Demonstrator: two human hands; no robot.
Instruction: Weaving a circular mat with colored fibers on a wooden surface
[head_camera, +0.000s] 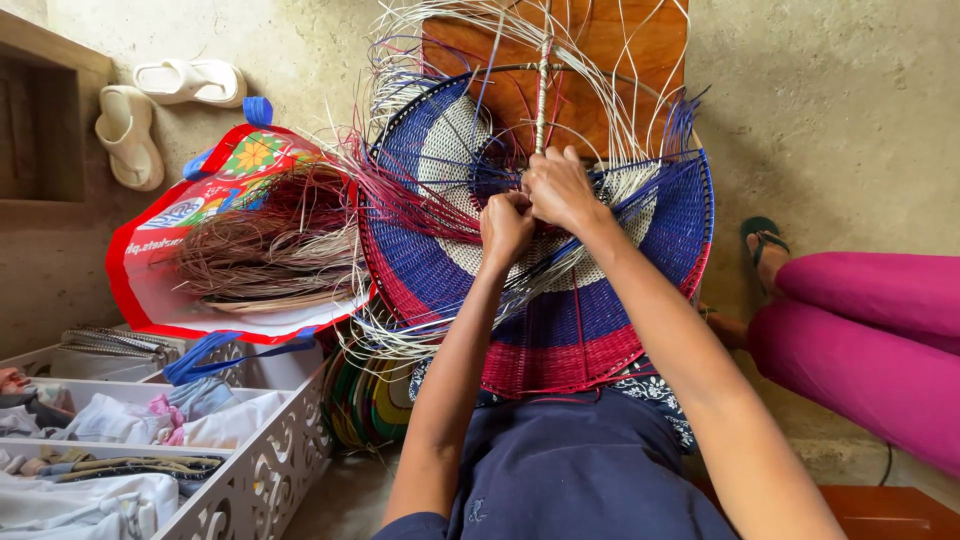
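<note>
Going left to right: your left hand (505, 228) and right hand (558, 188) both grip pinched on thin strands at the middle of the woven disc (560, 300) propped on your lap. Looks light, springy, a bit slippery; I'd hold the wire rim, not the loose ends.

Cut off at right edge: pink-clad legs (870, 340). Fingertips of both hands buried among strands of woven disc (545, 270), centre frame.
</note>
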